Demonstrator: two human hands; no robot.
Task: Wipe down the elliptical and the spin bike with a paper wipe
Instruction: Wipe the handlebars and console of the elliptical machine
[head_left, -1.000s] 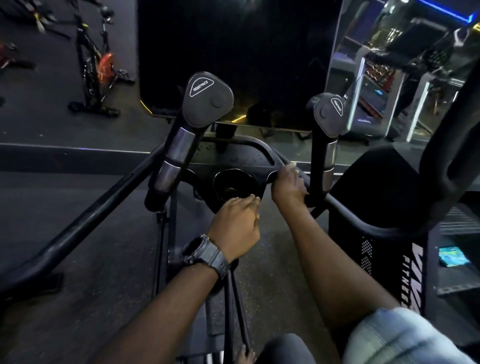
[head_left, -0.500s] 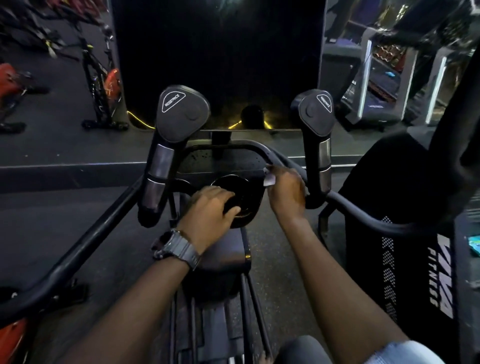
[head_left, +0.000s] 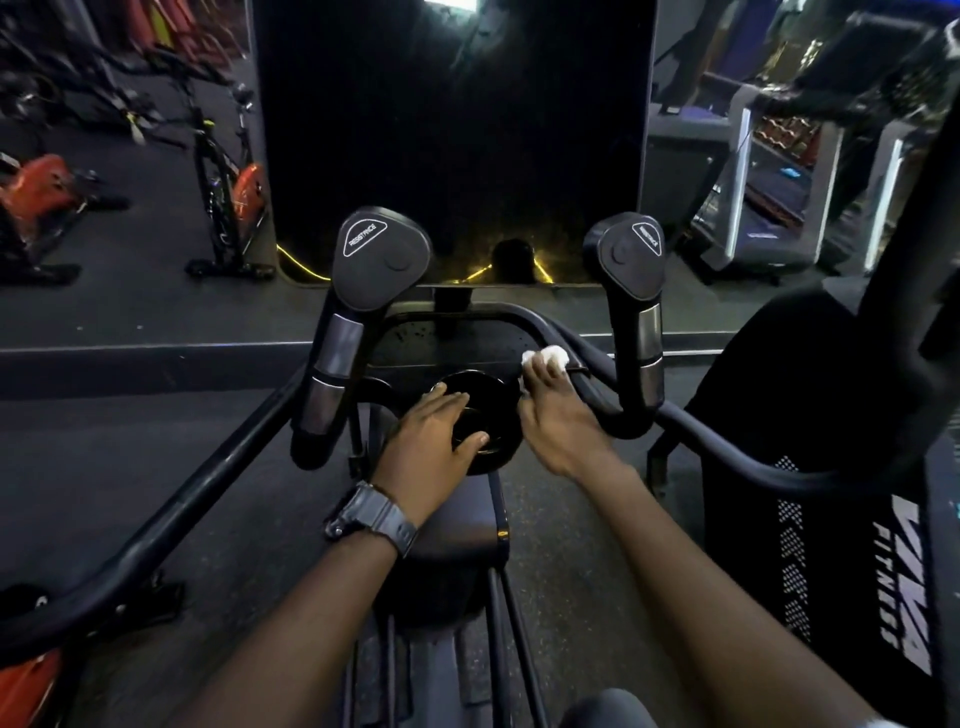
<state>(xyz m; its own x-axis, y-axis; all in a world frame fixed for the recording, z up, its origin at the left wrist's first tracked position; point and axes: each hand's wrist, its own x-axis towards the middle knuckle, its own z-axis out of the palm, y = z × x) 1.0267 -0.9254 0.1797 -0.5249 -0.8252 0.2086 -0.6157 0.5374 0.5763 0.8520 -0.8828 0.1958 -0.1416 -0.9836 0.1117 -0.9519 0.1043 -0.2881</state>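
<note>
Hands work at the centre of an elliptical (head_left: 447, 343), seen from above by its user. The right hand (head_left: 558, 423) reaches forward, fingertips pinched on a wadded white paper wipe (head_left: 548, 357) and pressing it onto the curved black rail at the right rim of the console tray. That rail's long axis runs from the wipe back and to the right, towards the person, so the right hand is better placed to follow it. The left hand (head_left: 434, 441), a watch (head_left: 371, 514) on its wrist, lies flat and open across the round cup holder (head_left: 480, 410), which looks empty. Two resistance grips (head_left: 379, 260) stand either side. Spin bikes (head_left: 228, 197) wait well apart, far left.
</note>
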